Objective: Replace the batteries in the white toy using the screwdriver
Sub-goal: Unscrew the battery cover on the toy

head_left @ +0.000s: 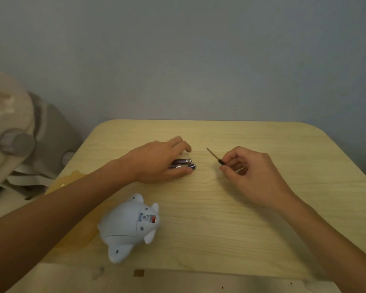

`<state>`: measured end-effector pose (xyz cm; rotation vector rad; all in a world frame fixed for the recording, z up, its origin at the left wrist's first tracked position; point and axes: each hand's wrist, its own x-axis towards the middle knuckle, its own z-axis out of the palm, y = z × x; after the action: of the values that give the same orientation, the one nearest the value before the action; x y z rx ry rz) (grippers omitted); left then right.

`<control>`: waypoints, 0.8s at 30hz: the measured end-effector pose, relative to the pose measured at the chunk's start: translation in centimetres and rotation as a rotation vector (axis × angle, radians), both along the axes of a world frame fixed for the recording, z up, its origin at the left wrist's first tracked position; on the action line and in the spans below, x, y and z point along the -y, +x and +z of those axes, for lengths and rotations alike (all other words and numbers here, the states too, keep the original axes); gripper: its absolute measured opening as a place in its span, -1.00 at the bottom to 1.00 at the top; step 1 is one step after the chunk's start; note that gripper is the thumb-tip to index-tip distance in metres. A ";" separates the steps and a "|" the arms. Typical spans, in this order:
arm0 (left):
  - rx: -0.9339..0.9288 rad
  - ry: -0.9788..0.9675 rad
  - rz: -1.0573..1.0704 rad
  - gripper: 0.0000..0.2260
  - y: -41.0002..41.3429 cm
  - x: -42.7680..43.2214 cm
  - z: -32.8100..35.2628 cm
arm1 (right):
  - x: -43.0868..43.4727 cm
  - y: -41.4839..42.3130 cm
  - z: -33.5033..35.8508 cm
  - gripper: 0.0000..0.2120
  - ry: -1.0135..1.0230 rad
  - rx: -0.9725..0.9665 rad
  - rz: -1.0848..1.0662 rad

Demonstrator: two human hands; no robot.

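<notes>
The white toy (128, 227), a small rounded animal figure, lies belly-up on the table's near left, with a red switch and a battery cover showing on its underside. Two dark batteries (185, 163) lie side by side at the table's middle. My left hand (159, 160) rests over them, fingers curled around and touching them; whether it grips them I cannot tell. To the right, my right hand (248, 175) pinches the handle of a thin screwdriver (213, 155), whose shaft points up and to the left, away from me.
The light wooden table (262, 229) has rounded far corners and stands against a grey-blue wall. A yellow translucent object (76, 178) lies under my left forearm at the table's left edge. A beige and grey appliance (15, 134) stands off the table at the left.
</notes>
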<state>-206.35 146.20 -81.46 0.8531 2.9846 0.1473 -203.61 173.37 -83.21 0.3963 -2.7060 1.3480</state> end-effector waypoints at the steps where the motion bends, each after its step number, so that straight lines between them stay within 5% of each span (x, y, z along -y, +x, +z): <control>1: -0.014 0.042 0.024 -0.47 0.6 0.5 0.9 | 0.0 0.1 0.3 -0.86 -0.026 -0.005 0.003; 5: 0.107 0.253 0.082 -0.39 5.3 4.3 4.9 | -0.2 1.0 1.9 -0.86 -0.155 -0.002 0.084; 7: 0.248 0.168 0.095 -0.26 8.6 6.1 5.7 | 0.0 1.7 2.5 -0.87 -0.213 0.010 0.150; 12: 0.214 -0.169 0.060 0.04 13.1 7.4 4.6 | 1.3 3.9 3.0 -0.92 -0.300 0.047 0.238; 19: 0.096 -0.059 0.072 -0.12 14.4 5.8 3.3 | 0.7 7.1 2.9 -0.82 -0.312 0.038 0.308; 24: 0.184 0.162 0.094 -0.11 14.3 2.7 1.4 | -1.9 9.6 2.9 -0.88 -0.190 -0.081 0.297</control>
<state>-192.06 143.51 -80.03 0.6695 2.8687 0.4497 -193.96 175.27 -80.32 0.8402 -2.4976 1.6043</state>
